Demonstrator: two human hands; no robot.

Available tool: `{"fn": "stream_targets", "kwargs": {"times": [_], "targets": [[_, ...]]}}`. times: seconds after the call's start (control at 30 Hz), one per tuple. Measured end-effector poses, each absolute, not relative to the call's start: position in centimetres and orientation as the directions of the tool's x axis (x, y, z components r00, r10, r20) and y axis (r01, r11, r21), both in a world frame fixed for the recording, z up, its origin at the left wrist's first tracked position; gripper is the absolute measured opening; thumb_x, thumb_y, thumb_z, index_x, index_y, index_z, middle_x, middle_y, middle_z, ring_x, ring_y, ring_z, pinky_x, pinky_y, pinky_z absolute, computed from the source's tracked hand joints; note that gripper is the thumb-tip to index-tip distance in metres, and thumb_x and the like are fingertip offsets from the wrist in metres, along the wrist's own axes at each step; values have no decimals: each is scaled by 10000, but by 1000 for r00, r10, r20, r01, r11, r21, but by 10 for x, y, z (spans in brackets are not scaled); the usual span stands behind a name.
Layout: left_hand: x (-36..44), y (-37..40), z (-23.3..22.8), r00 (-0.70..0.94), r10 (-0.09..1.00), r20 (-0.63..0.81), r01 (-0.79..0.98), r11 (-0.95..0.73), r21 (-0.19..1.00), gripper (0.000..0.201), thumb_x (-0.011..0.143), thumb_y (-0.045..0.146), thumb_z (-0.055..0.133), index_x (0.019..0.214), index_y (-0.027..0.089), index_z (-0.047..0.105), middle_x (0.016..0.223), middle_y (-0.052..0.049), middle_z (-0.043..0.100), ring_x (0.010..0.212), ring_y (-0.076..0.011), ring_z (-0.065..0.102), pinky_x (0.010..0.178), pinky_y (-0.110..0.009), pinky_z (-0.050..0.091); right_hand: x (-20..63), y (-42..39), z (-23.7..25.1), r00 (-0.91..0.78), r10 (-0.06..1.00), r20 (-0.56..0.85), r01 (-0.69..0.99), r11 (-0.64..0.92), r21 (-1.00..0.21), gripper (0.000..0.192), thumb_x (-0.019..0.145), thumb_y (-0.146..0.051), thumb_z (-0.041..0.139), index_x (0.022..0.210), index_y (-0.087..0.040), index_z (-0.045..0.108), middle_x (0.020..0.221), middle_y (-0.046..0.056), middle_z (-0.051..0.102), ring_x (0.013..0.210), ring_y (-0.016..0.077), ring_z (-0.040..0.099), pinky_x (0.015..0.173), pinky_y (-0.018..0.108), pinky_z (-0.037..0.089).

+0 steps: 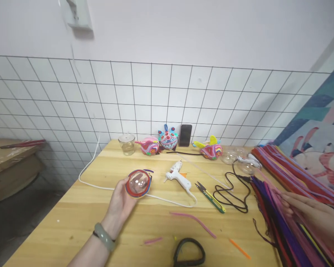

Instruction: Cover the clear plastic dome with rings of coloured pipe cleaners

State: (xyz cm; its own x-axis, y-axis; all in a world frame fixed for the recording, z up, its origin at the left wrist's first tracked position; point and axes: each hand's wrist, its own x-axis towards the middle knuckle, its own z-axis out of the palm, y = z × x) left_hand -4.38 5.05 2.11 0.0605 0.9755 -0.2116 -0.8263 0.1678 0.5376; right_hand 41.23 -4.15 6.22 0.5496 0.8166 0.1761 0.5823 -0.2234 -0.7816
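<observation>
A clear plastic ball [139,182], ringed with red and blue pipe cleaner, rests in my left hand [121,200], the fingers curled round its edge. At the right, my right hand [303,207] pinches among a bundle of pink, purple and dark pipe cleaners [269,215]. Its fingertips are on the pink strands; how many they hold cannot be told. Between the hands lie a white hot glue gun [179,177] and green-yellow thread snips [210,198]. Loose pink [196,219] and orange pipe cleaner pieces [239,248] lie nearer me.
Along the wall stand a glass cup [127,144], finished fuzzy ornaments [168,139] and a phone [185,135]. Clear balls [247,165] and a black cord [231,193] lie at right. Black-handled scissors [189,252] sit at the front edge; a white cable [169,201] crosses the table.
</observation>
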Motion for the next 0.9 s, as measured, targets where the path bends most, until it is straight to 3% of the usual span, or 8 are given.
{"fn": "stream_targets", "kwargs": {"times": [0.1,0.17,0.33,0.5,0.6,0.7,0.9], "targets": [[-44,51,19,90,977,-192,-820,182,543,272,864,150,445,913,113,711,890,-119,786,821,-236,735,818,-405,580,383,-36,81,600,800,10,351,-252,-902,225,479,-430,704,613,-250,686,657,119,667,680,304,624,562,379,512],[-43,51,18,109,976,-188,-813,196,549,258,861,156,458,900,108,709,895,-124,785,825,-246,735,825,-423,576,362,-30,92,531,847,-35,364,-265,-893,333,411,-421,768,687,-250,691,631,75,647,636,258,599,622,356,512],[-42,50,17,121,974,-193,-777,214,592,216,835,172,516,934,94,691,914,-138,781,853,-278,729,838,-473,560,317,-16,98,265,961,84,575,-87,-814,424,612,-592,684,799,-212,671,634,64,641,663,237,623,681,336,504],[-39,46,17,117,978,-171,-744,201,637,145,792,173,595,903,134,681,877,-80,776,804,-221,720,817,-395,561,271,2,91,51,979,199,653,119,-748,357,809,-510,550,956,-204,659,834,63,692,738,212,636,674,312,511],[-37,42,20,105,986,-126,-730,163,664,176,746,174,665,920,146,677,902,-74,760,814,-214,706,789,-357,558,235,9,98,-96,964,249,699,244,-672,290,885,-432,467,906,-229,673,849,40,699,827,214,637,743,301,495],[-36,37,22,132,989,-62,-661,134,738,273,705,206,735,964,156,659,934,-89,738,839,-241,689,739,-367,558,204,13,106,-261,928,267,677,373,-635,334,926,-419,427,764,-224,645,756,31,673,731,190,618,668,271,477],[-35,33,20,172,984,42,-516,54,855,354,688,327,775,983,197,629,962,-72,695,884,-233,650,784,-352,508,182,21,99,-393,891,227,644,443,-623,352,906,-379,484,694,-209,708,636,16,558,607,159,554,561,251,427]]}}
